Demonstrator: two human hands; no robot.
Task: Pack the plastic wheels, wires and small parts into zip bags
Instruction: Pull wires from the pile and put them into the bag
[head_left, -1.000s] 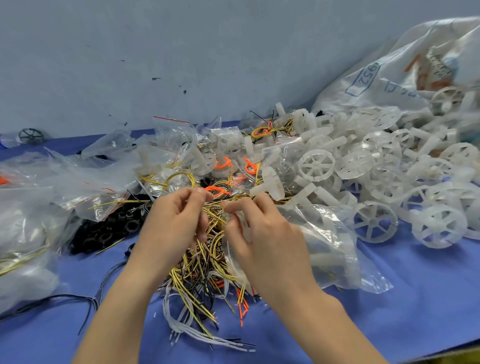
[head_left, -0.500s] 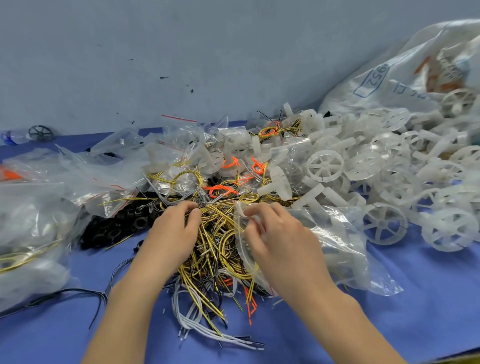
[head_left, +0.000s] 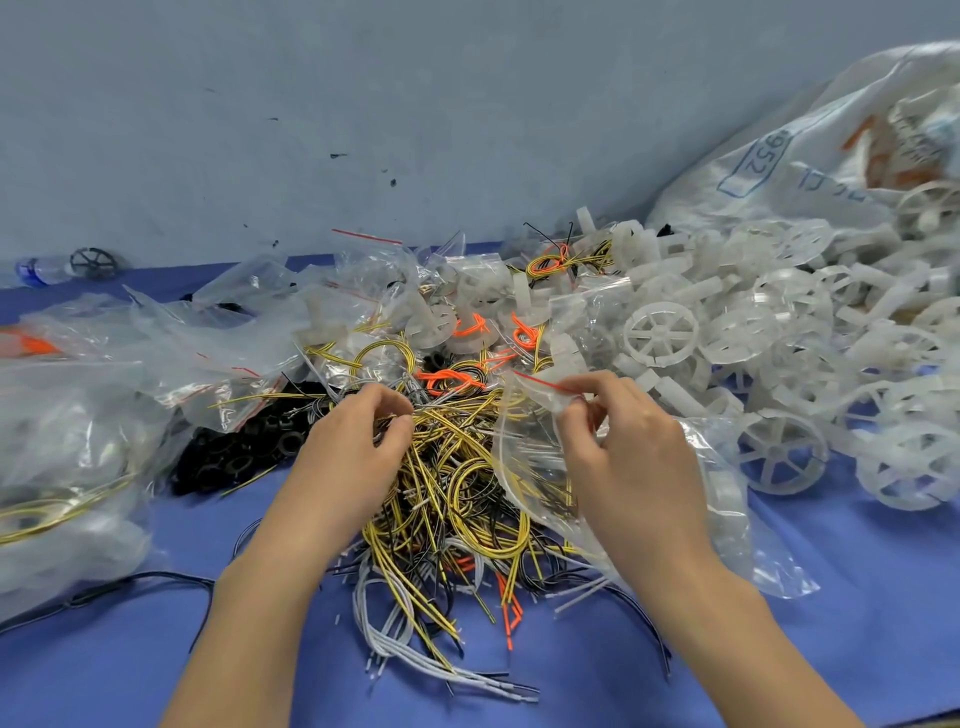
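Lying tangled, yellow-black wires (head_left: 457, 483) touch the clear, red-striped zip bag (head_left: 524, 441).

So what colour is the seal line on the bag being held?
Red, on the clear zip bag the right hand pinches; head view.

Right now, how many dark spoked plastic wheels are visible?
1: the dark spoked plastic wheel sits far left by the wall, beside a clear plastic bottle. More may hide under bags.

Clear zip bag (head_left: 524, 457) leans over tangled yellow-black wires (head_left: 457, 483), translucent white wheels (head_left: 779, 457) heaped beside.
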